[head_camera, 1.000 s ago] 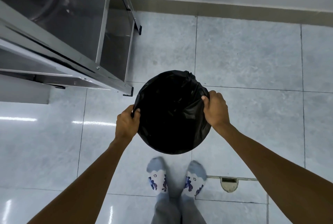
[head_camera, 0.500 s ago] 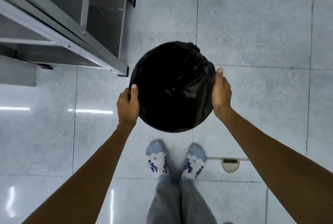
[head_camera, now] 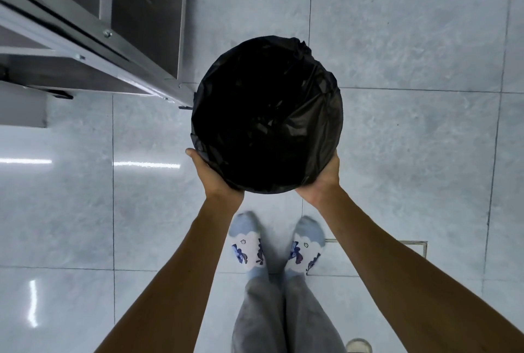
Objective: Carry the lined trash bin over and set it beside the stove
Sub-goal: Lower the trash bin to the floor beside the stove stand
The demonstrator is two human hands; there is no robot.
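The round trash bin [head_camera: 266,114] is lined with a black plastic bag, its mouth facing up at me. It fills the middle of the head view, right beside the front corner leg of the steel stove stand [head_camera: 85,37]. My left hand [head_camera: 211,174] cups the bin's near left side from below. My right hand [head_camera: 323,179] cups its near right side the same way. Most of each hand's fingers are hidden under the bag. Whether the bin's base touches the floor is hidden.
Grey glossy floor tiles [head_camera: 411,140] spread all around. My two feet in patterned socks [head_camera: 278,245] stand just behind the bin. A floor drain frame [head_camera: 416,245] lies to the right of my feet. A small round object [head_camera: 358,347] sits at the bottom edge.
My hands slid from the bin's left and right rim down to its near lower sides. The bin came closer to the stand's corner and looms larger in view.
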